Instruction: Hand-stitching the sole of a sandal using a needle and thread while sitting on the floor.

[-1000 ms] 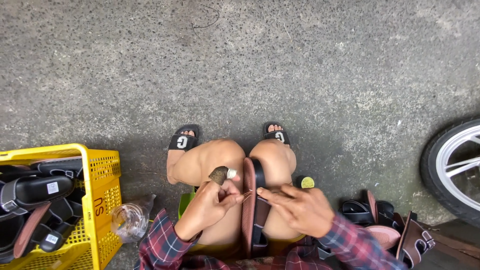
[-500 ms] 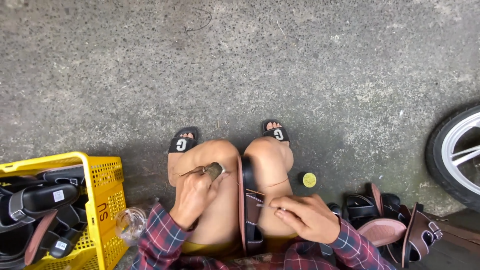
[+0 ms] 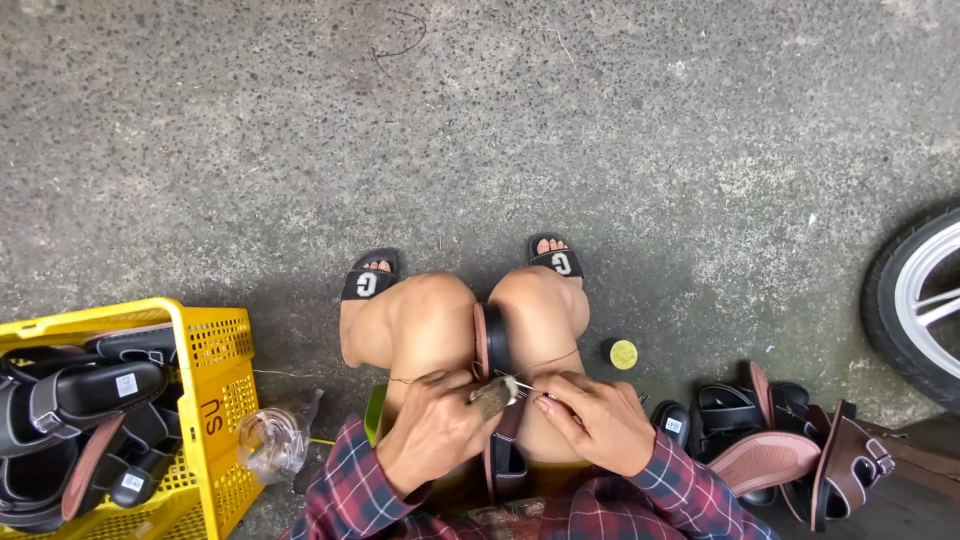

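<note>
The left hand (image 3: 435, 440) is closed around a small tool with a brown wooden handle (image 3: 493, 397), and its thin metal tip points right, toward the other hand. The right hand (image 3: 598, 425) pinches a thin thread (image 3: 545, 362) just beside that tip, its fingers (image 3: 552, 403) squeezed together on it. Both hands are at the near end of a brown and black sandal (image 3: 492, 345) that stands on its edge, squeezed between the person's two bare knees. The sharp tip is very close to the right fingers, so I think a slip or a hard push could poke them. The thread runs out across both knees, and a tug that is too strong might snap it or cut into the skin. The knees are all that hold the sandal, so if they open a bit it could tip or slide down, and the tip could go in at the wrong spot. Near on the left is a yellow plastic basket (image 3: 215, 400) full of dark sandals, with a crumpled clear plastic cup (image 3: 272, 440) beside it; an elbow could knock the cup over. Near on the right lies a pile of brown and black sandals (image 3: 790, 450), and a small round yellow lid (image 3: 623, 354) sits on the grey concrete floor (image 3: 480, 130). Further right is a black wheel (image 3: 915, 300).
</note>
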